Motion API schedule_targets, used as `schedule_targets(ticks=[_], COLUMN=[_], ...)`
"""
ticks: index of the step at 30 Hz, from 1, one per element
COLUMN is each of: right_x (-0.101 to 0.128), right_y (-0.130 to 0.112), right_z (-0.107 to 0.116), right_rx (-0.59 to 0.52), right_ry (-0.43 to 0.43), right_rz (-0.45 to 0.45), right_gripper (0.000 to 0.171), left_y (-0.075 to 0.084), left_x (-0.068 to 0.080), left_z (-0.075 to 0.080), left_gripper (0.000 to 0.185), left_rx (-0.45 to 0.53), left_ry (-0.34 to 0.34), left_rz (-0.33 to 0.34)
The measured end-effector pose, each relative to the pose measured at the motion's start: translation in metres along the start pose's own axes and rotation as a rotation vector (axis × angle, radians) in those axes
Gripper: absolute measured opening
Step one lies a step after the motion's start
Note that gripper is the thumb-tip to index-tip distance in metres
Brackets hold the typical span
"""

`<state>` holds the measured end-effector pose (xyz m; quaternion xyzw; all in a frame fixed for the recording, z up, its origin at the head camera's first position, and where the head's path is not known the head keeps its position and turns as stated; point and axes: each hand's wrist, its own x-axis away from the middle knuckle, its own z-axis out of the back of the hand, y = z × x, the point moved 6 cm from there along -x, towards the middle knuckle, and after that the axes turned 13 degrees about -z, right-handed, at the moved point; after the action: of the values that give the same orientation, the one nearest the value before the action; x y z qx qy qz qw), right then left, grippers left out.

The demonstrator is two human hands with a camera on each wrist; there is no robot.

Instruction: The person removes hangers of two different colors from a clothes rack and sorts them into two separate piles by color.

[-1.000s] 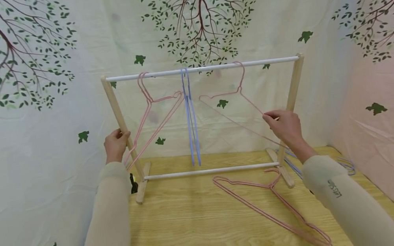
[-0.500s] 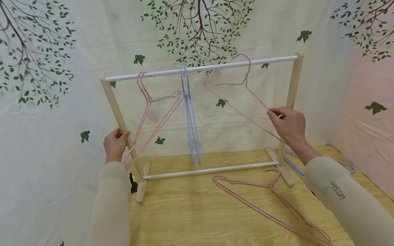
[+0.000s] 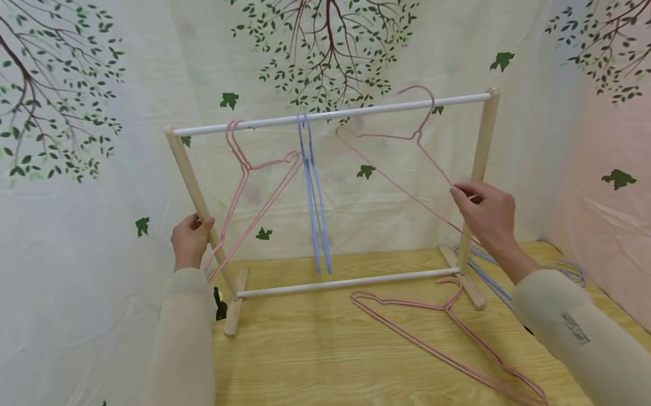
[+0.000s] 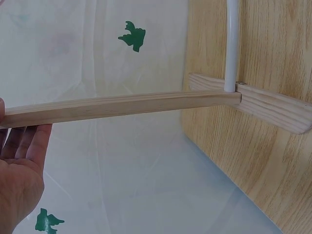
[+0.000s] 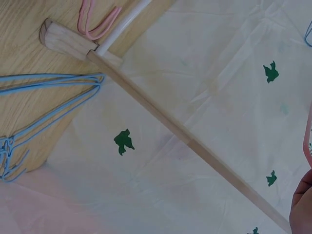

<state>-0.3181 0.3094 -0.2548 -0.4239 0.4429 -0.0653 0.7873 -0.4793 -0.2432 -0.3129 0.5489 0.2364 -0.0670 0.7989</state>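
Observation:
My right hand (image 3: pixel 486 210) pinches a pink clothes hanger (image 3: pixel 417 134) by its right shoulder wire. The hanger's hook rises above the white top rail (image 3: pixel 352 112) of a small clothes rack, its tip higher than the rail. With thumb and fingers, my left hand (image 3: pixel 192 240) holds the rack's left wooden post (image 3: pixel 187 170); the left wrist view shows fingers against the post (image 4: pixel 117 107). On the rail hang two pink hangers (image 3: pixel 242 168) at left and two blue hangers (image 3: pixel 314 191) mid-rail. In the right wrist view, only part of my right hand (image 5: pixel 302 207) shows.
More pink hangers (image 3: pixel 450 308) lie on the wooden table (image 3: pixel 294 363) before the rack. Blue hangers (image 5: pixel 48 117) lie beside the right foot (image 5: pixel 68 41). A white lower rail (image 3: pixel 347 283) joins the feet. A leaf-printed cloth (image 3: pixel 102 264) surrounds the table.
My right hand has moved to the right with the pink hanger. The hook, lying over the rail a second ago, has risen above it and shifted right. My left hand stays on the post.

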Motion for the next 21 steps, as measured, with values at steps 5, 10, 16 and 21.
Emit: schedule_targets(ticks=[5, 10, 16, 21], right_x=[0.003, 0.01, 0.022, 0.035], right_y=[0.005, 0.012, 0.021, 0.034], right_z=[0.006, 0.012, 0.021, 0.031], right_rx=[-0.05, -0.042, -0.042, -0.039], right_ry=[-0.009, -0.026, -0.061, -0.091], right_rz=[-0.031, -0.026, 0.009, 0.012], right_gripper=[0.014, 0.015, 0.01, 0.007], left_y=[0.002, 0.002, 0.002, 0.002], left_x=[0.001, 0.001, 0.002, 0.003], left_z=[0.0, 0.0, -0.001, -0.002], left_gripper=[0.043, 0.045, 0.045, 0.047], left_rx=[-0.012, -0.008, 0.003, 0.008], left_ry=[0.011, 0.006, 0.004, -0.006], left_rz=[-0.006, -0.005, 0.003, 0.015])
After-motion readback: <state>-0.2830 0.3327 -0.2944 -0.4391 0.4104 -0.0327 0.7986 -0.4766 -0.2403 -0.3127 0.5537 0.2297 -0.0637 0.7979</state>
